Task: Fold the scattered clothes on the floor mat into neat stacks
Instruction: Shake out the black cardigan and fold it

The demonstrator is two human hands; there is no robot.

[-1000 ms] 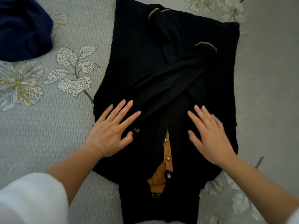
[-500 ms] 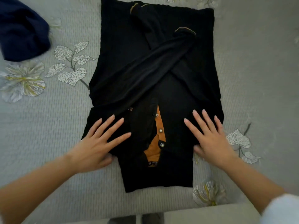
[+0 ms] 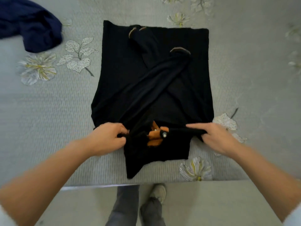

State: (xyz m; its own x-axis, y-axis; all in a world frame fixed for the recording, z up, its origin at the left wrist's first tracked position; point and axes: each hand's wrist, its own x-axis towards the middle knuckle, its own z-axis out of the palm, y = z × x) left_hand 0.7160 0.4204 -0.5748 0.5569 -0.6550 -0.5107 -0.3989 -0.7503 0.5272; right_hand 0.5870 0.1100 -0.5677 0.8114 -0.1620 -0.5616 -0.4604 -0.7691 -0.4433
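Head view. The black cardigan (image 3: 151,75) lay flat at the centre of the grey floral floor mat (image 3: 48,111), its sleeves (image 3: 156,88) crossed over the body. My left hand (image 3: 105,138) at 8 o'clock and my right hand (image 3: 216,137) at 4 o'clock each kept a closed grip, pinching the cardigan's near end, with the orange placket (image 3: 154,136) bunched between them. A navy garment (image 3: 31,23) lay at 10 o'clock, well apart.
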